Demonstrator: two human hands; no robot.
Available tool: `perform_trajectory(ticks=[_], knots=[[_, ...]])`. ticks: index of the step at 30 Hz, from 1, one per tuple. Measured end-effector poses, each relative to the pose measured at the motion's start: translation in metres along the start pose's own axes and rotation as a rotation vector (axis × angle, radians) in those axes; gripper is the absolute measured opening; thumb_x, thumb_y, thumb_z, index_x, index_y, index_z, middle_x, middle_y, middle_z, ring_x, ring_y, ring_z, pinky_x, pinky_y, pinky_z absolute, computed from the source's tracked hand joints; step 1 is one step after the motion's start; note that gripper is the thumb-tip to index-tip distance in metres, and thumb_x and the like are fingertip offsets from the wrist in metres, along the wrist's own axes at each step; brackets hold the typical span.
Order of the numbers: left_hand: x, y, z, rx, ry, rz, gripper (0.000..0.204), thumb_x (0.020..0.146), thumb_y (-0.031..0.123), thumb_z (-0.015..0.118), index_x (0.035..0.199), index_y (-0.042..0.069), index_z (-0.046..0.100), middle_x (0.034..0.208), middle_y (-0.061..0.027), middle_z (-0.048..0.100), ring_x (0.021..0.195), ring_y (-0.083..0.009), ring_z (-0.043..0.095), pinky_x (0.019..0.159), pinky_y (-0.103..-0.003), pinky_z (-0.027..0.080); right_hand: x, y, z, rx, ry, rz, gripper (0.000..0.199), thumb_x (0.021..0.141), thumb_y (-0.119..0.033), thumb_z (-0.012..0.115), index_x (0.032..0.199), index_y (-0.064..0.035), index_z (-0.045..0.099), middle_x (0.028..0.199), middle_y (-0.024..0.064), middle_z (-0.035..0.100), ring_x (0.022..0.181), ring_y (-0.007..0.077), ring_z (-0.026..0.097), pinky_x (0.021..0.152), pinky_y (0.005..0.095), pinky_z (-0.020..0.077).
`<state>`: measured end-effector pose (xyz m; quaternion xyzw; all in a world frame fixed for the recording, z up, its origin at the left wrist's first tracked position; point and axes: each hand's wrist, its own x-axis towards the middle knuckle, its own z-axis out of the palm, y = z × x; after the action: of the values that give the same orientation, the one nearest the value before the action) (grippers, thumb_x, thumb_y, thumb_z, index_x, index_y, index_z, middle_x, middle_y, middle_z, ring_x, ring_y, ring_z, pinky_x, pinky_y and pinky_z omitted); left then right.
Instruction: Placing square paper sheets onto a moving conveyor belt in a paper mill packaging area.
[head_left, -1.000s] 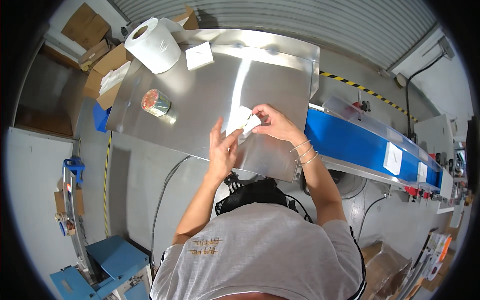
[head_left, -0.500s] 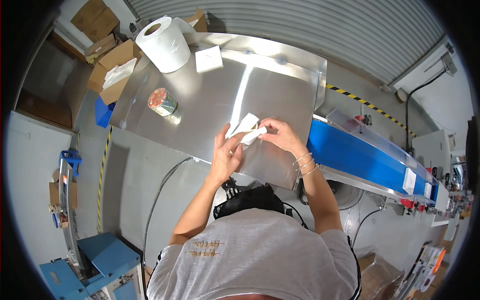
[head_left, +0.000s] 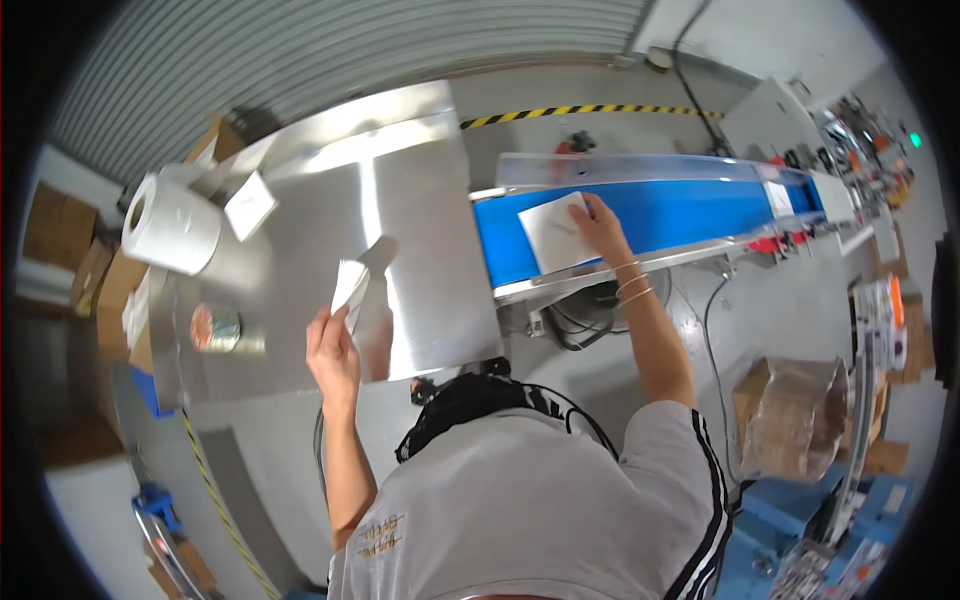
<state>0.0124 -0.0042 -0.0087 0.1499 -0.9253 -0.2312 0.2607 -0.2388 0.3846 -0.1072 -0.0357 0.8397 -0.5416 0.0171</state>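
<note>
My right hand (head_left: 602, 228) reaches over the blue conveyor belt (head_left: 660, 215) and grips the edge of a flat white packet (head_left: 548, 238). That packet lies level with the belt's near end. Above the steel table (head_left: 430, 280), my left hand (head_left: 333, 350) pinches a second, narrower-looking white packet (head_left: 350, 284), seen nearly edge-on. Its fingers are closed around the lower end. Whether these packets are paper or film I cannot tell.
A big white roll (head_left: 185, 230), a white square packet (head_left: 250, 206) and a roll of patterned tape (head_left: 218, 328) stand on the table's left part. Another white packet (head_left: 778, 199) rides the belt's far end. A clear guard (head_left: 620, 172) lines the belt's back side.
My hands were together over the table and have come apart. The right has moved onto the belt with a white packet; the left keeps another. The view has turned toward the right.
</note>
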Motion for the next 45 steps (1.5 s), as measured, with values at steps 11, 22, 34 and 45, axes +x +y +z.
perform_trajectory(ticks=[11, 22, 34, 45], knots=[[0.018, 0.119, 0.052, -0.431, -0.389, 0.218, 0.025, 0.079, -0.008, 0.060, 0.097, 0.005, 0.071, 0.107, -0.0160, 0.066, 0.094, -0.0297, 0.063, 0.081, -0.035, 0.050, 0.008, -0.011, -0.122, -0.309, 0.220, -0.135, 0.034, 0.090, -0.026, 0.063, 0.113, -0.0017, 0.059, 0.101, 0.0179, 0.066, 0.093, 0.0282, 0.064, 0.078, 0.0392, 0.0501], [0.064, 0.184, 0.158, -1.099, -0.886, -0.368, 0.018, 0.083, -0.005, 0.062, 0.099, 0.001, 0.069, 0.090, -0.0014, 0.065, 0.081, -0.0093, 0.058, 0.075, -0.023, 0.046, -0.050, -0.067, -0.060, 0.591, -0.553, 0.179, 0.046, 0.100, -0.038, 0.043, 0.121, 0.0014, 0.054, 0.104, 0.0030, 0.062, 0.092, 0.0113, 0.057, 0.082, 0.0267, 0.0458], [0.029, 0.103, 0.201, -0.812, -0.746, -0.154, 0.021, 0.088, 0.005, 0.064, 0.109, 0.006, 0.064, 0.094, 0.0002, 0.061, 0.081, -0.0097, 0.057, 0.069, -0.022, 0.048, 0.044, 0.054, -0.074, -0.145, 0.074, 0.047, 0.025, 0.084, -0.027, 0.063, 0.089, -0.0032, 0.066, 0.082, 0.0150, 0.068, 0.071, 0.0237, 0.063, 0.067, 0.0374, 0.0494], [-0.007, 0.072, 0.201, -0.888, -0.748, -0.015, 0.019, 0.091, 0.002, 0.058, 0.109, -0.003, 0.061, 0.095, -0.0040, 0.063, 0.083, -0.0099, 0.056, 0.076, -0.023, 0.047, -0.068, 0.001, -0.116, -0.462, 0.647, -0.070, 0.054, 0.080, -0.017, 0.068, 0.128, -0.0060, 0.046, 0.114, 0.0185, 0.057, 0.106, 0.0383, 0.053, 0.088, 0.0446, 0.0437]])
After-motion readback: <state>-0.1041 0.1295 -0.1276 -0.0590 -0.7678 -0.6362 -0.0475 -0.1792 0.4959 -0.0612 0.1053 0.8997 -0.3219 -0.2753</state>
